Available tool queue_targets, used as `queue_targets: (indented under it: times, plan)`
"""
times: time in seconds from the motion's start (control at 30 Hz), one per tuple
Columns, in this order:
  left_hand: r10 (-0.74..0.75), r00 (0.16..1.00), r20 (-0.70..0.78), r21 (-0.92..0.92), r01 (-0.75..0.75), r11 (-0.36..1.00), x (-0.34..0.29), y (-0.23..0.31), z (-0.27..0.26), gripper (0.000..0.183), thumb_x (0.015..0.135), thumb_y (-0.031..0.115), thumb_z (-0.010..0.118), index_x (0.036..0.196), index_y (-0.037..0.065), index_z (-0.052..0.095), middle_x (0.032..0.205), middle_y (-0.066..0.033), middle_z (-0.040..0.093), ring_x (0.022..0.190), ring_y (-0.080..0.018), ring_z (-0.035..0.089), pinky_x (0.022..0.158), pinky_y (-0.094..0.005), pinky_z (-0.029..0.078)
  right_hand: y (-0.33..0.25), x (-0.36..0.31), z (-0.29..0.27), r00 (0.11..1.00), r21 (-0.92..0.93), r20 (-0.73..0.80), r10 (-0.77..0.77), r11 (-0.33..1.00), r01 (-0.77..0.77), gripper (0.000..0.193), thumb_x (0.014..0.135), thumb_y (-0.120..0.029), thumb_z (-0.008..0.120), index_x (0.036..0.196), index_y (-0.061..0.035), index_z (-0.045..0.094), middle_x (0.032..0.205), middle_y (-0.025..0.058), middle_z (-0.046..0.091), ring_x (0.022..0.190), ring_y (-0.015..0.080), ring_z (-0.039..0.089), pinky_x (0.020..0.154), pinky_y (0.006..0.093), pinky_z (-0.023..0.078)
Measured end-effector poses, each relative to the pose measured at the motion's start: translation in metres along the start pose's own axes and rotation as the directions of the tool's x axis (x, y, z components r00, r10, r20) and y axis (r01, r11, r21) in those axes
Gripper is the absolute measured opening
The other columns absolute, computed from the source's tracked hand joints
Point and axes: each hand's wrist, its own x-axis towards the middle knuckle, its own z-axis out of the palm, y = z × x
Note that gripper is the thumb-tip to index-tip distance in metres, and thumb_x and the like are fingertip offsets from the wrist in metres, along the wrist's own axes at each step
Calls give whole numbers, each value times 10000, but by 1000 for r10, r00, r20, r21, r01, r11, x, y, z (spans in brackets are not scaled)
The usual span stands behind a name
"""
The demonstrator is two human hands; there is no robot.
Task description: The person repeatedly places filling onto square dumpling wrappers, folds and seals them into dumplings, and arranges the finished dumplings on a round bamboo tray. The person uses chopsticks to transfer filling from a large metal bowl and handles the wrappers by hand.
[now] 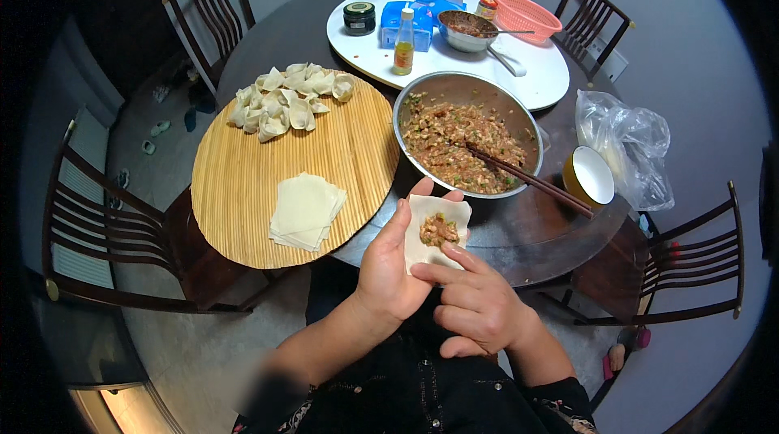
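Observation:
On my left hand (383,273) lies a square wonton wrapper (418,255), held by the fingers and thumb along its left side. A lump of minced filling (439,229) with green bits sits near its middle. My right hand (480,306) touches the wrapper's lower right edge with thumb and forefinger, the other fingers curled in. Just beyond both hands stands a large steel bowl (399,135) of minced filling (458,138), with brown chopsticks (531,180) resting in it. To the left, a round slatted board (223,191) carries a stack of wrappers (307,208) and several folded wontons (280,101).
A white turntable (357,49) at the back holds a glass bottle (404,49), a dark jar (359,19), a smaller steel pan (465,42) and a pink basket (527,16). Right of the bowl are a yellow cup (588,174) and a plastic bag (623,142). Wooden chairs surround the table.

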Motion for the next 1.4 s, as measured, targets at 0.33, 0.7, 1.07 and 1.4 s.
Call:
queue_targets:
  times: [0.33,0.7,1.07,1.4]
  plan:
    - [-33,999,14,-87,34,996,-3,1,7,427,999,344,308,1386,167,352,1361,-158,443,1249,-401,408,1011,-603,339,8,-44,-12,983,-71,-182,38,996,-52,516,915,-455,492,598,-47,509,596,75,443,1049,348,619,1050,513,303]
    - [-55,998,16,-123,56,991,-8,3,11,430,1006,339,275,1393,163,341,1389,-179,401,1280,-410,371,1034,-625,300,8,-54,-10,965,-154,-260,-44,988,3,499,922,-427,498,598,-48,516,578,59,421,999,356,643,1049,498,311]
    - [-43,999,28,-184,47,982,-2,-4,6,422,999,314,310,1369,126,385,1381,-173,414,1271,-408,382,1031,-589,319,2,-59,-11,979,-130,-197,-51,991,25,422,874,-383,599,594,-82,500,588,56,453,970,324,656,1047,535,309]
    - [-98,994,-53,-206,85,975,-5,-4,0,434,1002,334,272,1357,116,393,1355,-184,440,1254,-412,403,1020,-612,314,82,-153,-155,489,-36,-605,629,591,-806,556,958,-425,338,598,-35,503,567,68,541,655,257,592,1070,501,266]
